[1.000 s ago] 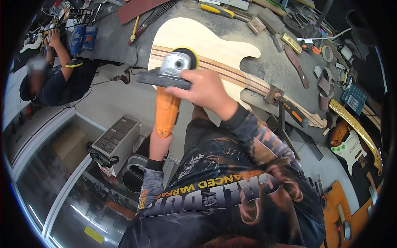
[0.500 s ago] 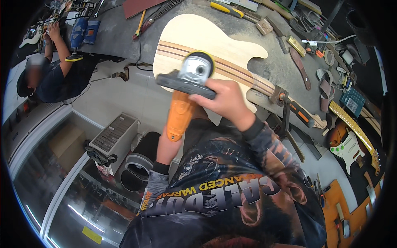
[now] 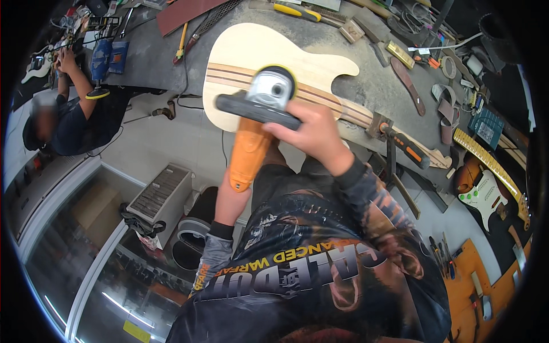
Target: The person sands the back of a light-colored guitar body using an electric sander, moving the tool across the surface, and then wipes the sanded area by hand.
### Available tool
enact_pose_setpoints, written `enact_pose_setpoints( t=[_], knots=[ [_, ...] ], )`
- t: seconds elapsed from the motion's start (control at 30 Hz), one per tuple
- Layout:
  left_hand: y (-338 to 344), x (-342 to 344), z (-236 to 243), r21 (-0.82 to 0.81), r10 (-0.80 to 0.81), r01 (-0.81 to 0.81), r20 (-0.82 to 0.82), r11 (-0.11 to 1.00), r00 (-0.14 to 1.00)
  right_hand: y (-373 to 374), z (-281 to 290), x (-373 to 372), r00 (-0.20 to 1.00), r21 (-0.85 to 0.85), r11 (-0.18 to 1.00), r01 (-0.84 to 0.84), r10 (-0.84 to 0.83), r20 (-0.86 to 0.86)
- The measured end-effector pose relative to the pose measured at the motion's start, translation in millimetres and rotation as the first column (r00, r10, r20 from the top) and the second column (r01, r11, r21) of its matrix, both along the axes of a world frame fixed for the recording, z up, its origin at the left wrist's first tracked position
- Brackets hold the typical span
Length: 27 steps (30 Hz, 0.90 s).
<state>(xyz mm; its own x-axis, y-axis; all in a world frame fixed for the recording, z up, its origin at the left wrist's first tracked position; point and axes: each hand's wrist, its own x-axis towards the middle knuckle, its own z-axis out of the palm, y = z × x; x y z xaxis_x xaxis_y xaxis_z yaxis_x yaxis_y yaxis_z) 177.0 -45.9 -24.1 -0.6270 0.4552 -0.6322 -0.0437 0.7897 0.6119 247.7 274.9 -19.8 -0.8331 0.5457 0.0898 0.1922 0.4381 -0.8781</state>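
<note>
An orange power sander (image 3: 251,151) with a metal head and a yellow-edged round pad hangs before me, its pad seen over the guitar body. My right hand (image 3: 314,131) is closed around the end of its black cross handle (image 3: 243,107). My left hand (image 3: 226,191) reaches beneath the orange housing and holds it; the fingers are hidden behind it. Under the pad's side lies a pale wooden guitar body (image 3: 246,48) with brown stripes, flat on the grey bench. Whether the pad touches the wood I cannot tell. A clamp (image 3: 409,150) with an orange-black handle grips the guitar's neck.
At the far left another person (image 3: 74,123) works near a blue power sander (image 3: 102,63). Sanding belts (image 3: 446,111), a yellow-handled tool (image 3: 297,11) and wood blocks (image 3: 351,31) lie on the bench (image 3: 148,54). A sunburst guitar (image 3: 480,186) stands at right; a bin (image 3: 189,237) stands lower left.
The view has shifted a little, so the bench and guitar body sit farther left. Relative to the wood, the sander has moved slightly right. Both hands keep their hold.
</note>
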Motion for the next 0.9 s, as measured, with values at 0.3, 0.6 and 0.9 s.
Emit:
enact_pose_setpoints(
  t=[0.3, 0.6, 0.9],
  knots=[
    [1.0, 12.9, 10.7, -0.028, -0.040, 0.041, 0.053, 0.999, 0.998, -7.0, 11.9, 30.8, 0.998, -0.049, 0.999, -0.021, 0.024, 0.062],
    [-40.2, -30.3, -1.2, -0.046, 0.376, -0.374, 0.083, 0.926, 0.923, -41.9, -5.1, -103.5, 0.986, 0.065, 0.985, -0.160, 0.163, -0.038],
    [-22.8, -23.1, 7.6, -0.025, 0.136, -0.135, 0.002, 0.990, 0.991, -25.3, 4.6, -41.6, 0.992, -0.054, 0.992, -0.113, 0.115, 0.050]
  ],
)
